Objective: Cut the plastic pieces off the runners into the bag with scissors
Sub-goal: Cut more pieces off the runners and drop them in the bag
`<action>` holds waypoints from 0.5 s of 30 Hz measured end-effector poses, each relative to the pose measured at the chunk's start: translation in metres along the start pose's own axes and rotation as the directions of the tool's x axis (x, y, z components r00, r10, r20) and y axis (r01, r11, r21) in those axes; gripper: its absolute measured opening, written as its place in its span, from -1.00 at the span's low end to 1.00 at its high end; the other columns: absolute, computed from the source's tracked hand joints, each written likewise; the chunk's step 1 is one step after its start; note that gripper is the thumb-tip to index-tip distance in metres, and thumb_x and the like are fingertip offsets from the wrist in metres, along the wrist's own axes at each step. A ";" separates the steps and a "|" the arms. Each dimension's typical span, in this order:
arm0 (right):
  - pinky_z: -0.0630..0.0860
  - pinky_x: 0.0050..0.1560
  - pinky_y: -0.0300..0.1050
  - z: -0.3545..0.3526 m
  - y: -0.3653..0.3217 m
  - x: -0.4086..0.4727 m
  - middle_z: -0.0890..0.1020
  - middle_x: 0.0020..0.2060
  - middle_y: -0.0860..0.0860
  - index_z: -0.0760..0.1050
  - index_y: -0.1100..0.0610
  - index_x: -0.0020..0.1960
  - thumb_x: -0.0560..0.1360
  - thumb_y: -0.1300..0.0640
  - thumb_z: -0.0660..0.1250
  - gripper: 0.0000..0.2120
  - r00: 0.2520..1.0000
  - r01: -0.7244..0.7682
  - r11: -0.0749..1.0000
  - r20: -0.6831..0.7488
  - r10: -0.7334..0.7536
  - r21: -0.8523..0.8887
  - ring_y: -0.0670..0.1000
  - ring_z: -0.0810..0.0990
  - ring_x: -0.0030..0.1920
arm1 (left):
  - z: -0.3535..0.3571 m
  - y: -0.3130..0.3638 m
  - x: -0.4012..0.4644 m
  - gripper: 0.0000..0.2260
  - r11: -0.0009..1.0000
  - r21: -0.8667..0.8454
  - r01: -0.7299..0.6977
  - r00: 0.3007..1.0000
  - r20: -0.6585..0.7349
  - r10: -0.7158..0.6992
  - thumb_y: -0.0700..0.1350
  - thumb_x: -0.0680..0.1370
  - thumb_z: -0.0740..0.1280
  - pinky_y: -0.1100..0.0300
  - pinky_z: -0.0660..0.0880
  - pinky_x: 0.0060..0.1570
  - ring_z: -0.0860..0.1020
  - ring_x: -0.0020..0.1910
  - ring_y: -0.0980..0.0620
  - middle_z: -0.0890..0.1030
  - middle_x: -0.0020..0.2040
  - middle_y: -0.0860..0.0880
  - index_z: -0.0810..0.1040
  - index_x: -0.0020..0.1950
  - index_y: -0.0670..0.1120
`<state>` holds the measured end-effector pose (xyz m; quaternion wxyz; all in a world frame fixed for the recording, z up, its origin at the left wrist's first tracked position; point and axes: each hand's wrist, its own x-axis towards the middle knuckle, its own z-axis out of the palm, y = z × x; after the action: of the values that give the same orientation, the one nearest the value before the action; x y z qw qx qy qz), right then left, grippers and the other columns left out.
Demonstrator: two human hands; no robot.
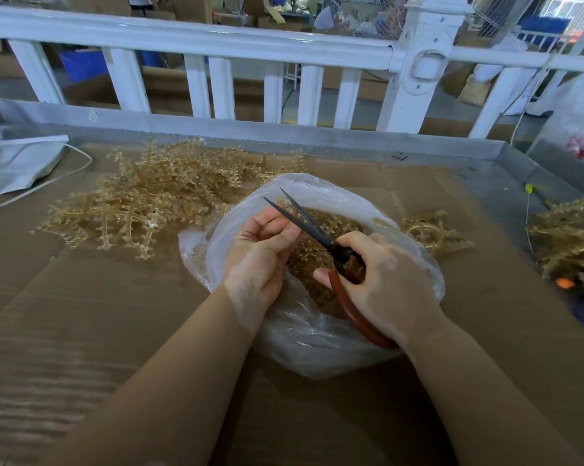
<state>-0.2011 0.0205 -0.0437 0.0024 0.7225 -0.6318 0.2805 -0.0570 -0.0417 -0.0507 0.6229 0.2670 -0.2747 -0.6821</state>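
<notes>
A clear plastic bag [304, 334] sits open in the middle of the table, holding several small golden cut pieces [331, 227]. My right hand [381, 280] grips the scissors [312, 227] by their red handles, with the black blades parted over the bag. My left hand [263, 243] is curled just left of the blades, fingers closed; a thin runner piece may be pinched in it, but it is too small to make out. A big heap of golden plastic runners [149, 200] lies behind and to the left of the bag.
Brown cardboard [82, 314] covers the table. More runners lie right of the bag [435, 230] and at the far right edge [569, 240]. A grey bag with a white cord [18, 163] lies at the back left. A white railing [223, 79] stands behind the table.
</notes>
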 end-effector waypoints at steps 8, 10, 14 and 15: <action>0.30 -0.19 -0.24 0.005 0.002 -0.002 0.44 -0.14 -0.12 0.45 -0.03 0.11 0.39 -0.30 0.26 -0.55 1.000 -0.010 1.000 0.015 0.010 0.011 -0.10 0.41 -0.13 | -0.003 -0.003 0.001 -0.72 0.998 0.041 -0.044 0.999 -0.006 0.044 -0.55 0.45 0.19 0.29 0.59 -0.24 0.63 -0.35 0.14 0.60 -0.44 0.02 0.51 -0.11 -0.19; 0.32 -0.15 -0.20 0.005 0.002 -0.002 0.43 -0.12 -0.11 0.44 -0.03 0.13 0.38 -0.31 0.24 -0.54 0.999 -0.020 1.000 0.028 0.019 0.016 -0.09 0.40 -0.11 | -0.003 -0.004 0.001 -0.72 0.998 0.040 -0.048 0.999 -0.016 0.048 -0.54 0.45 0.20 0.29 0.60 -0.22 0.64 -0.33 0.13 0.61 -0.42 0.02 0.51 -0.11 -0.19; 0.35 -0.08 -0.18 0.005 0.002 -0.002 0.44 -0.07 -0.08 0.42 -0.04 0.16 0.35 -0.33 0.20 -0.49 0.997 -0.033 0.998 0.072 0.029 0.048 -0.06 0.42 -0.05 | -0.004 -0.005 0.001 -0.72 0.999 0.019 -0.041 0.998 -0.040 0.042 -0.53 0.47 0.20 0.28 0.60 -0.21 0.64 -0.30 0.13 0.62 -0.37 0.00 0.52 -0.08 -0.18; 0.35 -0.07 -0.17 0.004 0.002 -0.002 0.44 -0.07 -0.08 0.41 -0.04 0.15 0.36 -0.33 0.21 -0.50 0.997 -0.035 0.998 0.075 0.031 0.053 -0.06 0.42 -0.05 | -0.004 -0.006 0.002 -0.72 0.999 0.020 -0.043 0.998 -0.038 0.044 -0.53 0.47 0.20 0.28 0.60 -0.21 0.64 -0.30 0.12 0.61 -0.37 -0.01 0.52 -0.07 -0.19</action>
<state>-0.2011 0.0207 -0.0488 -0.0454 0.7216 -0.6356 0.2708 -0.0579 -0.0432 -0.0577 0.6402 0.2801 -0.2751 -0.6604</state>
